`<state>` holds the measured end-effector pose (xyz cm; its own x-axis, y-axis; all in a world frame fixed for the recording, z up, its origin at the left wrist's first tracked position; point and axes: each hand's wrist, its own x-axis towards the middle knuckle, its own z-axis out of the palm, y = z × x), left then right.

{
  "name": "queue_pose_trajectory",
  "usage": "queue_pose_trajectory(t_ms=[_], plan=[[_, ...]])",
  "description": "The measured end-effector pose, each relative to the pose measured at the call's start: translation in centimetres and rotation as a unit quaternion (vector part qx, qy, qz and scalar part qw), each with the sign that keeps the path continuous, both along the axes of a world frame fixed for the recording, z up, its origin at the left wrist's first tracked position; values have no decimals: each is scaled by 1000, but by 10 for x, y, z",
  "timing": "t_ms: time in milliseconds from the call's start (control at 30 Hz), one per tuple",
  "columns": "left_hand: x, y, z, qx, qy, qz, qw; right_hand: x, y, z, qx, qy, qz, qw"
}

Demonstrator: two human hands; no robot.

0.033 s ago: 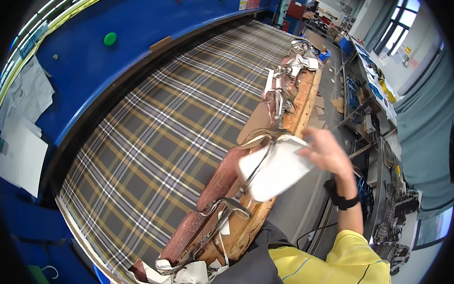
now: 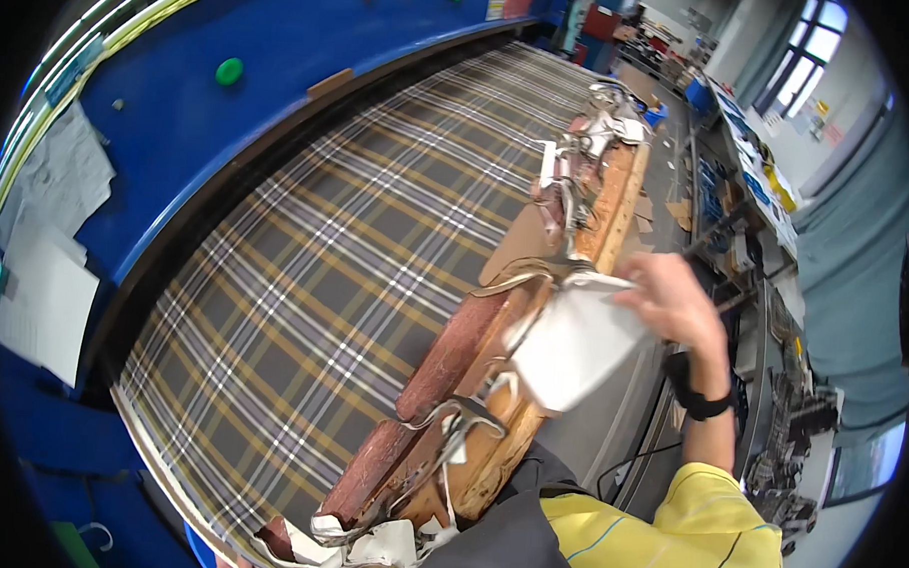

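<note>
My right hand (image 2: 674,304), a black band on its wrist, pinches the upper right edge of a white sheet-like piece (image 2: 578,343), slightly blurred. This piece hangs over a long worn wooden beam (image 2: 514,441) along the near side of the table. Reddish-brown padded rolls (image 2: 452,354) lie beside the beam, with dark cords and fabric strips (image 2: 460,414) draped across them. Plaid fabric (image 2: 324,279) in grey, tan and white spreads flat to the left. Only a sliver of my left hand (image 2: 232,567) shows at the fabric's lower edge; its fingers are mostly hidden.
A blue machine wall (image 2: 189,145) with round green and red buttons stands along the far left; papers (image 2: 48,300) hang there. Scraps of white material (image 2: 385,545) lie at the beam's near end. Shelving (image 2: 738,194) and a teal curtain (image 2: 840,277) line the right side.
My right hand has shifted slightly right, and the white piece with it, tilting more. The dark strip that crossed the white piece no longer lies over it. The view has moved a little.
</note>
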<state>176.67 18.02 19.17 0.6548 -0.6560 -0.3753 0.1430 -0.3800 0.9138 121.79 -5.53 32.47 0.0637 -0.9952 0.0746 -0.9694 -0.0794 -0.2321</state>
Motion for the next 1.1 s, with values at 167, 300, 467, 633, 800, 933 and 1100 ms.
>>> queue_pose_trajectory(t_ms=[167, 300, 467, 633, 800, 933, 1100], plan=[[23, -2, -8, -130, 20, 3, 991, 66, 27, 80, -26, 64, 32, 997], [2, -22, 21, -44, -253, 26, 966, 83, 41, 90, -145, 28, 163, 976], [-29, -36, 34, -70, -251, -17, 965, 157, 1, 96, -95, -90, 376, 917], [-48, -16, 36, -85, -220, -51, 971, 212, -86, 61, -22, -216, 507, 834], [-48, -10, 42, -85, -219, -75, 969, 145, -88, 14, 188, -200, 337, 901], [-35, -6, 43, -82, -207, -83, 971, 77, -65, -10, 330, -204, 245, 889], [-40, -25, 53, -34, -238, -103, 965, -5, -21, -58, 332, -224, 130, 907]])
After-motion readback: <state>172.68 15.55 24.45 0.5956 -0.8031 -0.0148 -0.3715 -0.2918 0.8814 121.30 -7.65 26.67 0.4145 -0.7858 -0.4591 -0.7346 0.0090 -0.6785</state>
